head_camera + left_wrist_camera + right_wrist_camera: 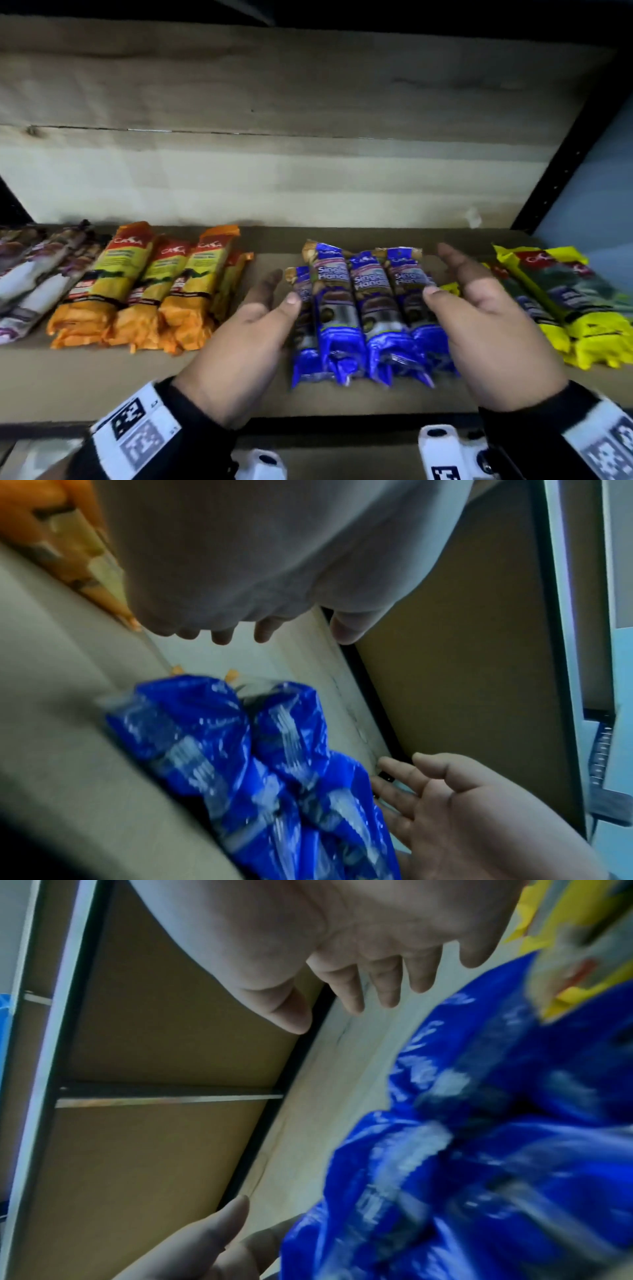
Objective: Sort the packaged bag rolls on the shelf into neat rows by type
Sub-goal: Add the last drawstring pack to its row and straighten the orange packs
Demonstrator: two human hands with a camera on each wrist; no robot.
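Nearest, at the shelf's [102,387] front edge, the left hand [239,342] and right hand [486,329] stand with fingers straight and spread, palms facing, flanking the blue rolls [359,308]; contact is unclear, and neither grips anything. Along the row lie the orange rolls [144,291] leftward, purple rolls [30,274] at the left end, yellow rolls [565,301] rightward.

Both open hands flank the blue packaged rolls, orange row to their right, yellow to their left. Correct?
Sides are swapped. In the head view the orange packaged rolls lie left of the blue packaged rolls and the yellow packaged rolls right. The open left hand and right hand do flank the blue ones.
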